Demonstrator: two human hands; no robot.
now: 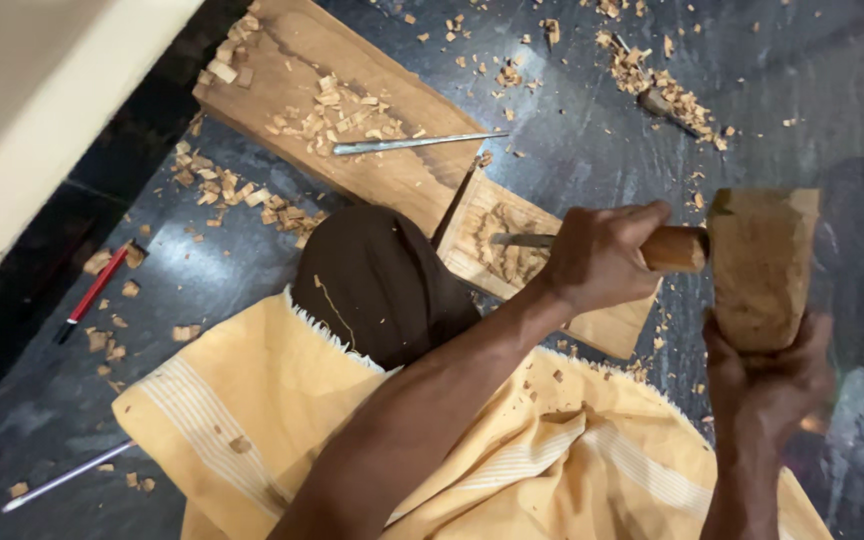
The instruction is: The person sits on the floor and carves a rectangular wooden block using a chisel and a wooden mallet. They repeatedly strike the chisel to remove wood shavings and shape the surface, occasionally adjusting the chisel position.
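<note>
Over a yellow cloth [512, 460], left hand [597, 255] grips a chisel [522, 240] on the carving [512, 250], right hand [767, 375] fingers clamp a mallet [757, 265].

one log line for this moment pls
left hand: grips chisel on carved panel | right hand: holds wooden mallet | floor: wood chips

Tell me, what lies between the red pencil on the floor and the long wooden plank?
In the head view, wood chips lie scattered on the dark floor between the red pencil and the plank. Nothing else is there.
</note>
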